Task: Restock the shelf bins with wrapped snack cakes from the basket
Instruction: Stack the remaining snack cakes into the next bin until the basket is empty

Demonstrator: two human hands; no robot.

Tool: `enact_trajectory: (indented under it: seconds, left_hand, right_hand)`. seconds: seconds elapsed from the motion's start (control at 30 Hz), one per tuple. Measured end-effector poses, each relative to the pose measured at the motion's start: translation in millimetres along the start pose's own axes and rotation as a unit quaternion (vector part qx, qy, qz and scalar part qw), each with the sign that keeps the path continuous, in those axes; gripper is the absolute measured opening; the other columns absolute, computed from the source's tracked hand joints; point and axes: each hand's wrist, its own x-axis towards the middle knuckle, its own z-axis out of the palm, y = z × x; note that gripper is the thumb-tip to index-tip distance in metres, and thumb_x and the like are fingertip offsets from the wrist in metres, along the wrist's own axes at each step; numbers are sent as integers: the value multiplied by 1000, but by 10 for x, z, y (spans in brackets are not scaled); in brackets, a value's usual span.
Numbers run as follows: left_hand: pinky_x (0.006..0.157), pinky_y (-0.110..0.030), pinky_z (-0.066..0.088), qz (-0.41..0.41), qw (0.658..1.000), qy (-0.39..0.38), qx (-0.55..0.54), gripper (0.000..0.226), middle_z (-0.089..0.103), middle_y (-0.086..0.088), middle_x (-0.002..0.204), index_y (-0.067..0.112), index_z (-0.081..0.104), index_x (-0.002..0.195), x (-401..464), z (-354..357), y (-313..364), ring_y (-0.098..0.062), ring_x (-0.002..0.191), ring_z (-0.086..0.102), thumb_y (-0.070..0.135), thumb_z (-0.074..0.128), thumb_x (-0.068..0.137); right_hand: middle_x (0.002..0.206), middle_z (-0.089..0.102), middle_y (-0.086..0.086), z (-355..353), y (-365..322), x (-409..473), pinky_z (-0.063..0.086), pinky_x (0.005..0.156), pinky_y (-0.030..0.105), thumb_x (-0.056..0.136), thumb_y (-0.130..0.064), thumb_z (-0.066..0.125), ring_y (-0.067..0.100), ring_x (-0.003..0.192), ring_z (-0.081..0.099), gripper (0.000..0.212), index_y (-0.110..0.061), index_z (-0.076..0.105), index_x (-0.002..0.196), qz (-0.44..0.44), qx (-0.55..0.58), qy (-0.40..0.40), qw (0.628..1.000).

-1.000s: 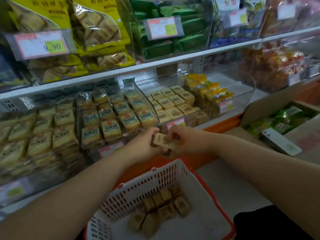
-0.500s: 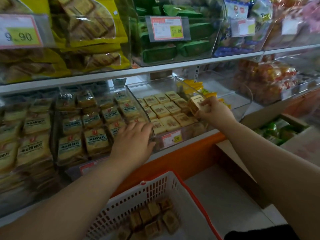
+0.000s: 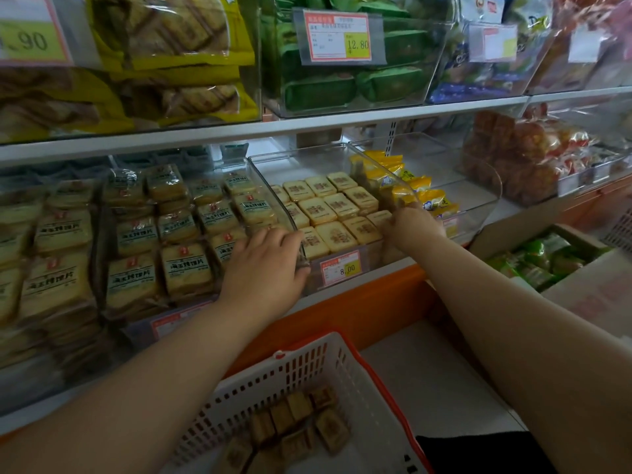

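We are looking at the square wrapped snack cakes (image 3: 337, 206) lying flat, printed faces up, in the clear middle bin (image 3: 345, 268) on the lower shelf; we are counting about a dozen showing, in three rough rows running near to far, their edges lined up with the bin's sides (being square, they are showing no long axis). Our right hand (image 3: 412, 225) is resting at the near right corner of that bin, fingers curled down over the cake there; whether it is gripping it or only pressing, we cannot tell. Our left hand (image 3: 265, 265) is lying flat with relaxed, spread fingers on the bin's near left corner, thumb by the price tag (image 3: 340, 267) reading 8.00. Near us, the white basket (image 3: 307, 364) with its red rim is holding roughly eight more cakes (image 3: 297, 429), jumbled and tilted. Left of the middle bin, two bins of larger labelled cake packs (image 3: 186, 268) are sitting full; right of it, yellow packets (image 3: 415, 189) are lying in another clear bin. Above, green packs (image 3: 355, 83) are showing behind a tag reading 12.80.
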Motion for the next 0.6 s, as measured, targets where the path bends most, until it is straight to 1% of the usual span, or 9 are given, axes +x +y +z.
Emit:
enact_trajectory:
  seconds: [0.07,0.13,0.27,0.4,0.47,0.5,0.53,0.6]
  left_hand:
    - [110,-45,25,2,1000,-6,2,57,39,3,149,29,30,149,-10,-12,8,-21,139,31,48,47,98]
    - [111,-46,24,2,1000,-10,-1,56,39,3,149,29,31,149,-14,-21,18,-21,139,31,48,47,98]
    - [111,-46,25,5,1000,-13,0,56,40,3,148,29,32,149,-8,-27,30,-22,140,30,48,47,98]
    - [114,-45,23,10,999,-28,-13,58,35,2,154,29,30,150,-45,-40,30,-24,144,25,47,47,98]
    - [118,-47,18,7,999,-33,-23,57,21,-2,161,29,31,150,-103,-49,35,-27,148,17,45,49,98]
    - [119,-47,16,15,999,-22,-25,56,15,-4,163,27,34,149,-141,-60,42,-29,149,15,42,51,98]
    - [118,-46,14,33,999,1,-24,52,15,-6,163,25,40,146,-189,-75,52,-30,149,17,38,54,97]
    - [114,-43,17,83,994,72,-15,42,33,-10,156,18,54,135,-297,-107,64,-32,143,31,27,61,94]
  right_hand:
    - [147,33,14,1,-4,-16,36,106,52,99,-24,41,35,132,38,37,-13,57,130,-3,-37,-13,999]
    - [148,34,15,22,12,-40,30,109,56,98,-24,41,35,138,30,38,-15,57,130,-23,-72,-10,997]
    - [136,49,11,116,138,-121,24,110,58,99,-28,34,32,130,41,35,-16,61,117,-56,-48,42,996]
    - [138,49,8,172,202,-195,19,113,57,102,-38,26,31,130,42,43,-22,57,127,-72,4,40,997]
    - [137,50,7,173,203,-279,18,114,54,104,-38,26,30,131,41,43,-22,55,131,-88,35,60,994]
    - [135,51,6,176,199,-342,19,113,51,104,-37,29,29,130,41,40,-22,55,131,-100,57,78,990]
    - [133,53,6,180,181,-421,21,113,49,104,-35,33,27,129,42,37,-21,56,129,-111,81,97,986]
    - [125,55,4,187,74,-599,28,109,45,102,-32,40,24,123,45,31,-20,58,125,-133,134,129,974]
